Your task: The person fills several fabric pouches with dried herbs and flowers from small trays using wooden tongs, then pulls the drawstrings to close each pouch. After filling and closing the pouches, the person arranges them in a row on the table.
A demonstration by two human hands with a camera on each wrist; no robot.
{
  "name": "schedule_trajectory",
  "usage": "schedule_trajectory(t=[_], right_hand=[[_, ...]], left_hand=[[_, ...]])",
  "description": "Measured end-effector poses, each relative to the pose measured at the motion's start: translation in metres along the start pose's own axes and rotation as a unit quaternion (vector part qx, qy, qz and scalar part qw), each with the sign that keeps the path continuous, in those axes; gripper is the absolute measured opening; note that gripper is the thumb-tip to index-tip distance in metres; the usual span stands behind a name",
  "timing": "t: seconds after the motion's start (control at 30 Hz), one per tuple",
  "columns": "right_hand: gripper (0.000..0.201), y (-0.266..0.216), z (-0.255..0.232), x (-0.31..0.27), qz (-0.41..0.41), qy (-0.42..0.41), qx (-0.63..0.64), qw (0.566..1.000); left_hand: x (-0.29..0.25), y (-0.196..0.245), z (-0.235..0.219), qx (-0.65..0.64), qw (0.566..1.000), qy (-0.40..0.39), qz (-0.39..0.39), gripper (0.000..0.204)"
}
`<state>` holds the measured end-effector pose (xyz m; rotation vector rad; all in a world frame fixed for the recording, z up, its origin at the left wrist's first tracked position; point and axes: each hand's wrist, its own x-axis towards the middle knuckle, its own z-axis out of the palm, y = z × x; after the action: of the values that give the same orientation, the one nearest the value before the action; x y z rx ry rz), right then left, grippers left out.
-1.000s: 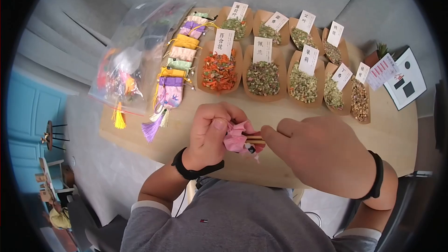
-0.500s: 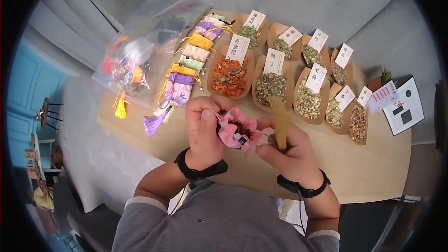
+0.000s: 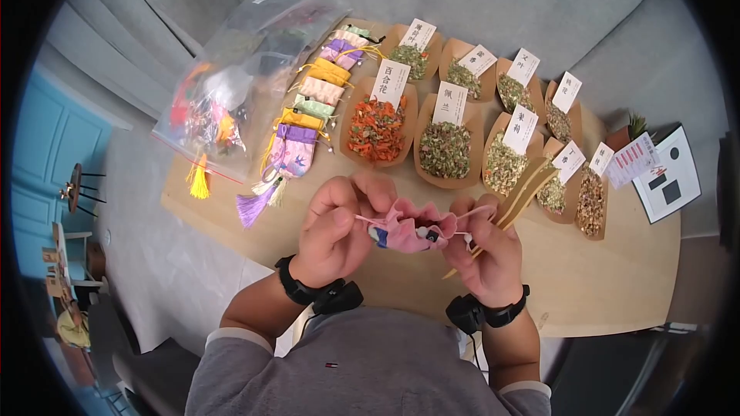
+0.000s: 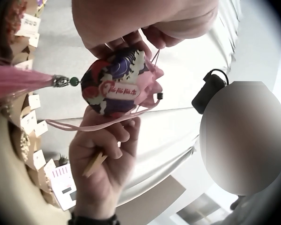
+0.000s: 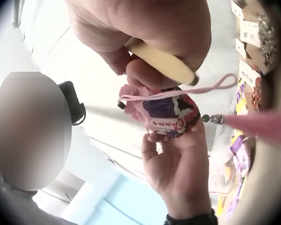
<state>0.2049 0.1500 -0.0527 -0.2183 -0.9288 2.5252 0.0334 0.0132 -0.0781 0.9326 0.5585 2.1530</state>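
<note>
Between both hands is a pink drawstring pouch [image 3: 420, 231], its ruffled mouth facing up with dark reddish filling inside. Seen from the left wrist, the pouch body [image 4: 114, 84] is printed in purple, white and red, and a green bead joins it to a pink tassel [image 4: 23, 80]. My left hand [image 3: 333, 227] pinches the pink cord [image 3: 366, 219] at the pouch's left side. On the other side, my right hand [image 3: 493, 258] pinches the cord there, while a pair of wooden tongs [image 3: 518, 199] lies held across the same hand.
Brown paper trays of dried herbs with white label cards stand across the table [image 3: 586, 285], including one of orange petals [image 3: 378, 131]. Several small pouches [image 3: 316, 92] line up left of them, beside a clear plastic bag [image 3: 223, 100]. A potted plant [image 3: 628, 131] stands far right.
The tongs came out of the pouch and now lie in the right hand, tilted to the upper right. Both hands now pinch the cord at opposite sides, and the pouch mouth looks narrower than half a second ago.
</note>
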Motion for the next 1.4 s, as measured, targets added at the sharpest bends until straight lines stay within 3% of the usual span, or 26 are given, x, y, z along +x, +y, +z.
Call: schedule_trajectory(t=[0.13, 0.2, 0.33, 0.4, 0.53, 0.87, 1.0, 1.07, 1.1, 1.2, 1.27, 1.3, 1.37, 1.4], right_hand=[[0.016, 0.003, -0.01, -0.002, 0.037, -0.018, 0.12, 0.992], [0.018, 0.0, -0.004, -0.004, 0.053, 0.038, 0.158, 0.985], [0.017, -0.004, 0.005, -0.005, 0.066, 0.06, 0.173, 0.981], [0.016, -0.007, -0.004, -0.005, 0.059, -0.056, 0.158, 0.984], [0.019, -0.022, 0.002, -0.012, 0.068, 0.035, 0.2, 0.977], [0.025, -0.031, -0.006, -0.029, 0.051, 0.005, 0.126, 0.991], [0.025, -0.028, -0.003, -0.031, 0.045, -0.035, 0.166, 0.985], [0.026, -0.021, 0.002, -0.031, 0.053, -0.044, 0.207, 0.976], [0.026, -0.015, 0.005, -0.027, 0.068, -0.067, 0.256, 0.962], [0.026, -0.003, 0.018, -0.017, 0.086, -0.08, 0.329, 0.937], [0.027, 0.003, 0.021, -0.01, 0.084, -0.073, 0.354, 0.929], [0.026, 0.007, 0.019, -0.006, 0.076, -0.063, 0.372, 0.923], [0.026, 0.011, 0.013, -0.003, 0.067, -0.049, 0.392, 0.916], [0.027, 0.011, 0.01, -0.002, 0.071, -0.032, 0.367, 0.927]], left_hand=[[-0.001, 0.002, 0.001, -0.058, 0.998, -0.019, -0.02, 0.02], [-0.001, 0.003, 0.001, -0.07, 0.997, -0.037, -0.019, 0.019], [-0.002, 0.016, 0.007, -0.007, 0.997, -0.034, -0.075, 0.024], [-0.003, 0.02, 0.008, 0.022, 0.995, -0.009, -0.098, 0.029], [0.0, 0.026, 0.009, 0.045, 0.995, 0.008, -0.09, 0.029], [-0.005, 0.044, 0.001, 0.091, 0.986, -0.04, -0.134, 0.024], [-0.007, 0.049, 0.008, 0.114, 0.98, 0.008, -0.164, 0.031], [-0.004, 0.042, -0.005, 0.078, 0.994, -0.029, -0.067, 0.031], [-0.004, 0.034, -0.001, 0.077, 0.994, -0.031, -0.066, 0.031], [-0.01, -0.001, 0.015, 0.01, 1.0, 0.026, -0.012, 0.035], [-0.016, -0.014, 0.011, -0.163, 0.969, -0.046, -0.181, 0.062], [-0.022, -0.014, 0.01, -0.162, 0.969, -0.046, -0.182, 0.062], [-0.028, -0.005, 0.013, 0.006, 0.95, -0.045, -0.31, 0.09], [-0.029, -0.004, 0.013, 0.005, 0.949, -0.043, -0.312, 0.09]])
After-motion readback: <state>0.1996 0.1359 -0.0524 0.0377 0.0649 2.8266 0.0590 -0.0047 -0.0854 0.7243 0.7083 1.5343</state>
